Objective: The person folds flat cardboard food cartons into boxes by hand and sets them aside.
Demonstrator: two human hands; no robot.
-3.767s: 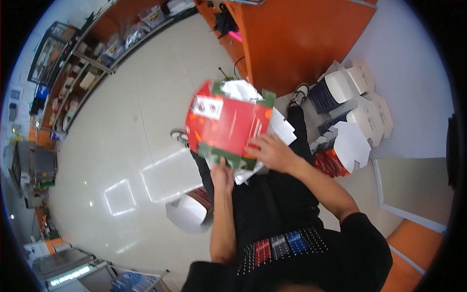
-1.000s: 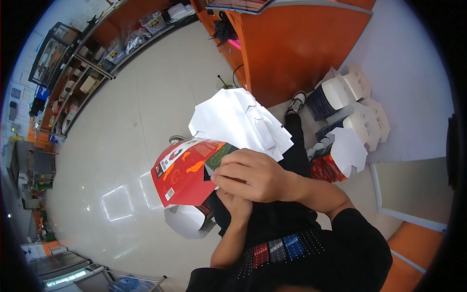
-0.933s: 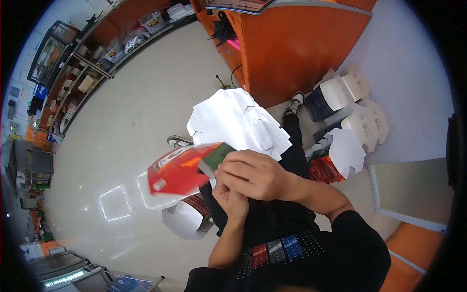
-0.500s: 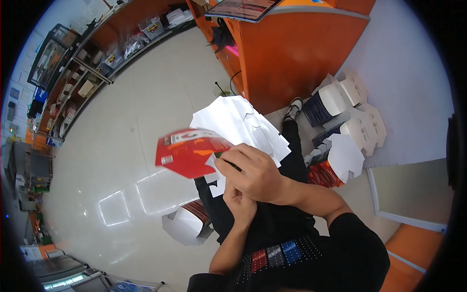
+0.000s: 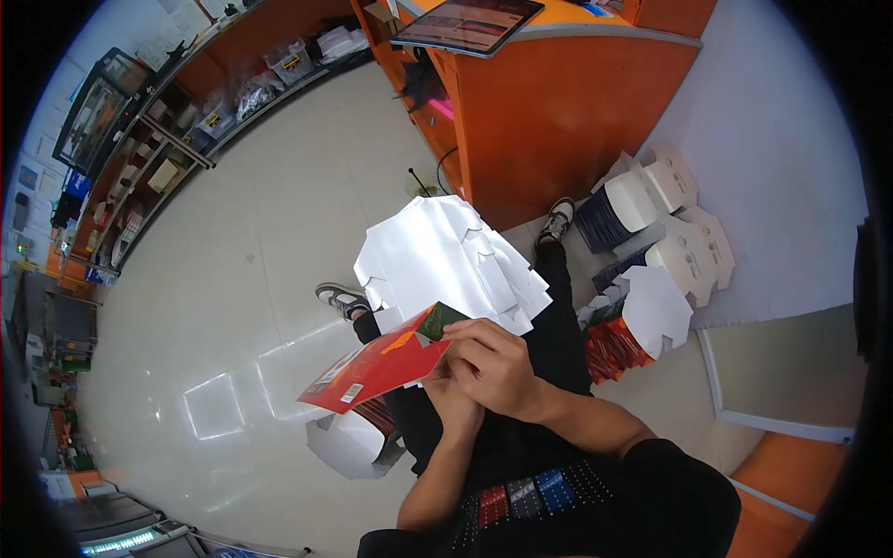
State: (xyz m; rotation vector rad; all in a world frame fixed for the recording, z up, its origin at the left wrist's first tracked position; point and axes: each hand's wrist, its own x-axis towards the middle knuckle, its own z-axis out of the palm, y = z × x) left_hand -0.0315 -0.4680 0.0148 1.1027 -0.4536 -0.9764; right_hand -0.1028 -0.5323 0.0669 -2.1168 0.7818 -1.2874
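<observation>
A red printed cardboard carton [image 5: 386, 363], partly folded, with a green corner and a barcode, is held tilted above my lap. My right hand [image 5: 498, 365] pinches its edge beside the green part. Just below, my left hand [image 5: 453, 402] is closed at the carton's lower edge, its fingertips partly hidden behind the carton and my right hand. Beyond my hands, a stack of flat carton blanks [image 5: 423, 256] lies on my legs, white side up.
Bundles of dark blue cartons [image 5: 605, 221] and red cartons [image 5: 617, 349] stand on the floor at right. Another carton bundle [image 5: 349, 442] is at left by my leg. An orange counter [image 5: 567, 112] with a tablet [image 5: 470, 26] stands ahead; shelving [image 5: 153, 177] runs along the far left.
The red carton has tipped, its left end dropping and its green corner coming into sight. My hands have shifted slightly down with it. My left shoe now shows beyond the carton.
</observation>
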